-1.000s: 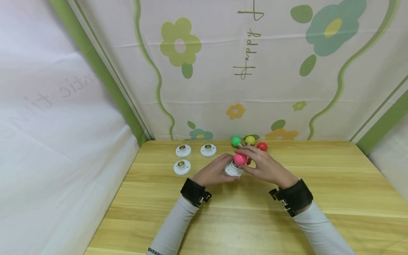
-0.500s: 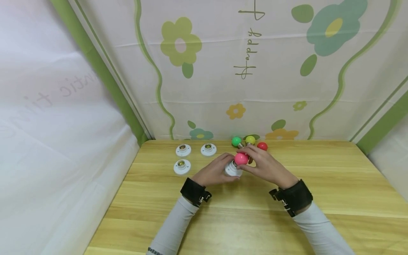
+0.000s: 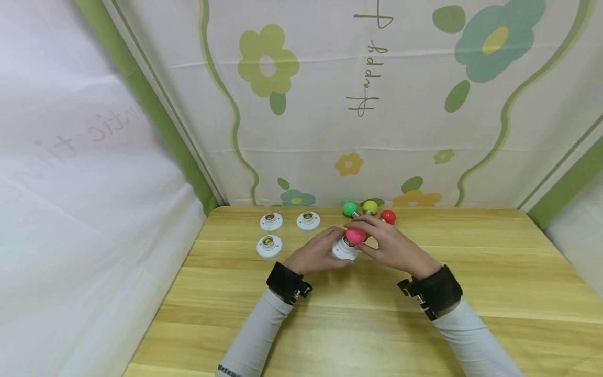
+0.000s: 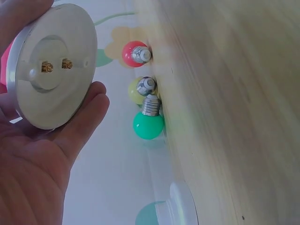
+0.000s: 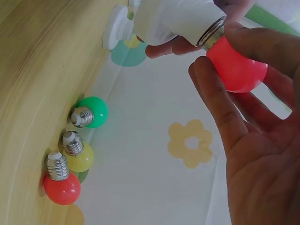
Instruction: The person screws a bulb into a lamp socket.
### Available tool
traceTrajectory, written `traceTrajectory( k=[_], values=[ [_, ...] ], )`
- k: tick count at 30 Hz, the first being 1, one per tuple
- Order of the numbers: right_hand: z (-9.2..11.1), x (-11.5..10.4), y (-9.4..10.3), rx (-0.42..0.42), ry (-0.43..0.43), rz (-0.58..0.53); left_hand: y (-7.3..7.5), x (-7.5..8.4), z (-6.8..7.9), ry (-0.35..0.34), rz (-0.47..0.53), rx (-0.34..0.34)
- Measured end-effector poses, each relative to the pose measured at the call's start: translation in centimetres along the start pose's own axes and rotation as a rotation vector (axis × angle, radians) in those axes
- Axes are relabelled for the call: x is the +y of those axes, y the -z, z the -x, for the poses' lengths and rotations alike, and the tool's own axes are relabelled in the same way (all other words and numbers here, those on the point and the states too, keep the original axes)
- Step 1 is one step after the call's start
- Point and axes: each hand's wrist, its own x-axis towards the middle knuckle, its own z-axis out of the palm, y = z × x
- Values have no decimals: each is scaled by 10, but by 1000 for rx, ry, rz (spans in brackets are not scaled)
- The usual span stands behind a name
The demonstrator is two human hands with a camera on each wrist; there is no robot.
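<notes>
My left hand grips a white round lamp holder by its rim, lifted off the table; its underside with two brass screws faces the left wrist camera. In my right hand, thumb and fingers pinch a pinkish-red light bulb. The bulb's metal base sits partly in the mouth of the lamp holder, and some of the metal still shows between the two in the right wrist view. Holder and bulb lean toward the right hand. How deep the thread sits is hidden.
A green bulb, a yellow bulb and a red bulb lie at the table's back edge, against the printed cloth. Three more lamp holders stand at the left, one of them a front holder. The wooden table stretches forward.
The right hand's fingers have shifted slightly around the pinkish-red bulb, which moved a little right and then back left. The left hand and the lamp holder stay nearly in place.
</notes>
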Motion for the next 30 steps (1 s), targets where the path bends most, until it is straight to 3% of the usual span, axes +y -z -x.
traceTrajectory(
  k=[11, 30],
  values=[
    [1, -2, 1, 3, -7, 29, 1, 2, 0, 16, -18, -26],
    [1, -3, 2, -17, -47, 26, 1, 3, -1, -19, -17, -9]
  ],
)
